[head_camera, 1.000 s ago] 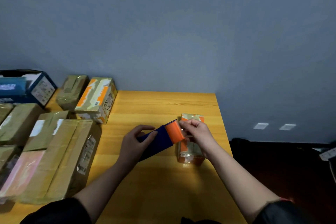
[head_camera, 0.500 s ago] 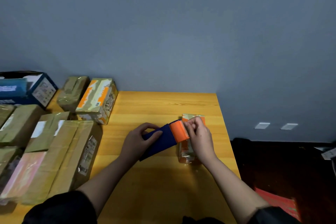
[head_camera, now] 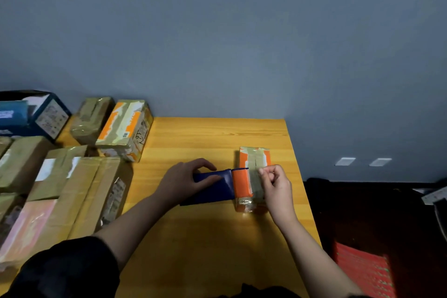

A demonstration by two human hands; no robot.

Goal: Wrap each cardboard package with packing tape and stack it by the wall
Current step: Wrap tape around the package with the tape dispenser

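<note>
Right hand [head_camera: 275, 186] fingers [head_camera: 264, 173] curled, pinching what looks like the free tape end over the small package [head_camera: 254, 159]; exact contact hard to tell, tape is clear. Left hand [head_camera: 186, 176] fingers wrapped round the blue body of the tape dispenser [head_camera: 217, 186], thumb on top, its orange head lying on the package's top face.

Package sits flat on the tabletop [head_camera: 205, 237], right of centre, near the right edge, apart from the wall [head_camera: 217, 43]. It already carries orange and pale tape strips.

Handling, judged: small cardboard box, probably light, stiff enough to press tape on, but likely to slide on the smooth wood when the dispenser pulls. Taped faces look glossy, so slippery. Best hold is across the 2 long sides, or a palm pressed down on top while taping.

Versus 0.5 s ago: dispenser head sits lower and flatter on the box, the serrated edge now shows, right hand has shifted off the head to the box's right side. Left hand grip unchanged. Package not moved.

Around: 2 taped packages [head_camera: 123, 126] by the wall at back left, a blue box [head_camera: 46, 116] beside them, a group of bigger brown boxes [head_camera: 79, 191] along the left side. Red patterned thing [head_camera: 362, 268] on the floor, right.
</note>
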